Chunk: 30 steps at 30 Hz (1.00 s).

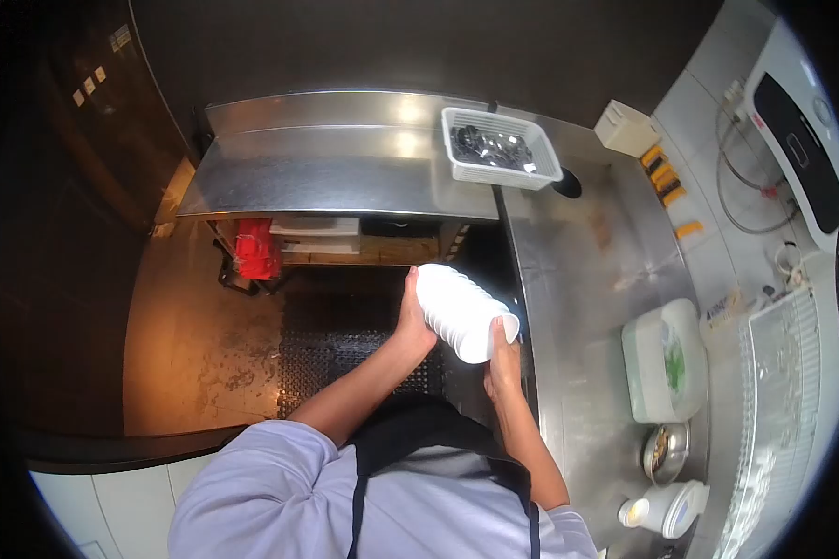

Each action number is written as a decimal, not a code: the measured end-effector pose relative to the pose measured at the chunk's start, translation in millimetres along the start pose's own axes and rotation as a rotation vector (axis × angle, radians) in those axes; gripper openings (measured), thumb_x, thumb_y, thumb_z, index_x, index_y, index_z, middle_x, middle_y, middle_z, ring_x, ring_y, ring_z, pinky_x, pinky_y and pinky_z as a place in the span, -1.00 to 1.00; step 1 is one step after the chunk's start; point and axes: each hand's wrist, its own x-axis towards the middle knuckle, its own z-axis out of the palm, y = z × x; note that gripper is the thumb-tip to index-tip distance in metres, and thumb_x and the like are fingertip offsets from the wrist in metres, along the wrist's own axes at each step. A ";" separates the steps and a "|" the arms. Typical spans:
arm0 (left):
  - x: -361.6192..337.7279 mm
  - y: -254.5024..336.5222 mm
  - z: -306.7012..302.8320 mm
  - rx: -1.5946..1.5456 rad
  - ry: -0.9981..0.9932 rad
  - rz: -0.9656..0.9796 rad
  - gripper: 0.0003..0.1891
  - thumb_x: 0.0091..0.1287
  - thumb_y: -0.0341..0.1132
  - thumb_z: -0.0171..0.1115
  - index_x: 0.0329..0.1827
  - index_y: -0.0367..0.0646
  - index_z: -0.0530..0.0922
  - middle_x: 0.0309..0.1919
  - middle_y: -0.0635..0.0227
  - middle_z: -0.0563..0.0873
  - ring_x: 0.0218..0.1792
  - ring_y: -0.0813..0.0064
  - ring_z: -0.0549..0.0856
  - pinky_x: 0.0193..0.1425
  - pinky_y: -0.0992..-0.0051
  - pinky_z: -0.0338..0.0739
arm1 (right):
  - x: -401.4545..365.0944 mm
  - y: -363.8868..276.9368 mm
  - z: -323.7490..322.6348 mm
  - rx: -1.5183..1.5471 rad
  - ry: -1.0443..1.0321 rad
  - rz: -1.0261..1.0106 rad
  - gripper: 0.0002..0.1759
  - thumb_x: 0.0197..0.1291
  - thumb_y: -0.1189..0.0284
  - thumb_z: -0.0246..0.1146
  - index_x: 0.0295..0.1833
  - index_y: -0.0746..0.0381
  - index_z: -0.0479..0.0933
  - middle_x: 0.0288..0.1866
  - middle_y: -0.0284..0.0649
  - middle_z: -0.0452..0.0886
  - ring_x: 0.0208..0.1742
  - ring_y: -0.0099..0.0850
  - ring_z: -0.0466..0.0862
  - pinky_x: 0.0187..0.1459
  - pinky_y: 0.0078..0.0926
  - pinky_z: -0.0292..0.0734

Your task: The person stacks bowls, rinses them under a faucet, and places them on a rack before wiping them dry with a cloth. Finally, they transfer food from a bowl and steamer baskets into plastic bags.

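A stack of nested white bowls [459, 312] is held at a slant in front of my body, over the floor beside the steel counter. Around its far left end my left hand [413, 321] is closed, with part of the fingers hidden behind the bowls. My right hand [503, 361] grips the lower right end, its thumb over the rim of the end bowl. The rims show as several ridges along the stack.
A steel table [326, 172] runs across the back, bearing a white basket [503, 175] of dark, shiny items. Along the right counter [569, 307] stand a pale tub [639, 373] with something green, a metal bowl [667, 454] and a white container [671, 508].
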 end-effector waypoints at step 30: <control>362.5 216.8 -26.2 0.729 0.217 -0.339 -0.10 0.50 0.40 -0.56 0.58 -0.17 0.21 0.21 -0.23 0.59 0.07 -0.08 0.74 -0.04 0.12 0.77 | 417.1 38.8 254.1 -0.459 -0.307 -0.037 -0.36 0.35 0.39 0.10 0.48 0.33 0.14 0.27 0.11 0.45 0.23 -0.02 0.60 -0.09 -0.03 0.76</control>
